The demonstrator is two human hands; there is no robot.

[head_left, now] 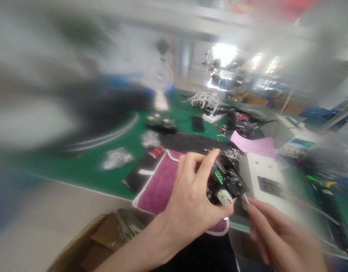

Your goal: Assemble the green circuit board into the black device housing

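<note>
The left hand (191, 192) holds a small black circuit board (226, 179) above the purple towel (159, 185), which lies at the near edge of the green desk (105, 162). Its grip is pressed on the board: the thumb is below and the fingers curl over the far side, so the parts face the eyes. A small white round part (225, 197) sits at the near corner of the board. The right hand (276, 234) is just right of the board; its fingers pinch something thin and pale near that corner, but blur hides what it is. Right of the towel stands a white box (264, 177), and beyond it lies a pink paper (253, 145). A cardboard box (105, 238) is below the desk edge.
</note>
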